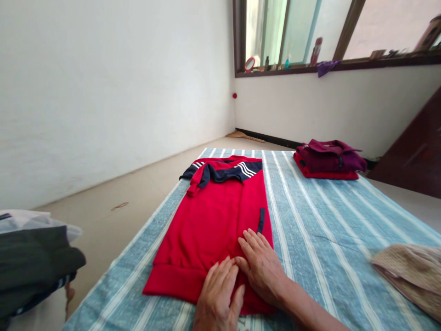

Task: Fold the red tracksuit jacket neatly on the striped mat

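"White walls [103,82] meet in a corner beyond the red garment [206,225], and a striped blue sheet [310,230] spreads beneath it. How far has the work got?"

"Partway, I'd judge. The garment lies flat near the sheet's left border, its body in a long, fairly neat panel with the sleeves [227,174] across its far end. Its length isn't doubled over, so that much looks undone."

"And the other clothes?"

"Dark clothes [34,257] sit left of the garment, cut off by the frame, so I can't say how they're arranged. Beyond it to the right is a folded stack [330,158], maroon over red, which looks finished. Nearer, on that same side, a beige cloth [409,271] is also cut off."

"The hands?"

"Both are flat, fingers extended and gripping nothing that I can see. The left hand [218,292] lies on the garment's near hem, the right hand [260,264] just beside it, on the garment's right side. Whether they press or merely rest, I can't tell."

"What else is unclear?"

"How the sleeves overlap, and whatever part of the hem the hands cover. Fingertips may also hide the lower end of a dark strip [262,218] on the garment's right side."
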Motion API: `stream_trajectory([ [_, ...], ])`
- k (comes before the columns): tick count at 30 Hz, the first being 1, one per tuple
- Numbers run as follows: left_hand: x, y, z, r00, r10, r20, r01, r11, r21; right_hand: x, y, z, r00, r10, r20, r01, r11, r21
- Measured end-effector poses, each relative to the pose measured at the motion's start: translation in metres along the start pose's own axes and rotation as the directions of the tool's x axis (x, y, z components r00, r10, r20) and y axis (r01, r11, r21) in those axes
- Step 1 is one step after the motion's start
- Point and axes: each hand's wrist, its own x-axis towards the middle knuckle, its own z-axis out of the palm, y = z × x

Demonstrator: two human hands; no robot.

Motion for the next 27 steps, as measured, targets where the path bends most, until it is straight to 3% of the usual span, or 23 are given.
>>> stream_trajectory([
  [6,-0.003,-0.002,-0.001,0.999,-0.006,0.034,0.007,1.0,-0.027,-0.029,-0.002,0.008,0.976,-0.141,-0.167,0.139,0.99,-0.026],
  [12,-0.004,-0.002,0.001,1.0,-0.029,-0.008,0.028,0.998,-0.058,-0.058,-0.006,0.028,0.96,-0.183,-0.211,0.177,0.983,-0.045],
  [27,-0.003,-0.003,0.001,1.0,0.004,-0.023,-0.005,1.0,-0.022,-0.057,-0.004,0.04,0.93,-0.22,-0.294,0.199,0.975,-0.098],
])
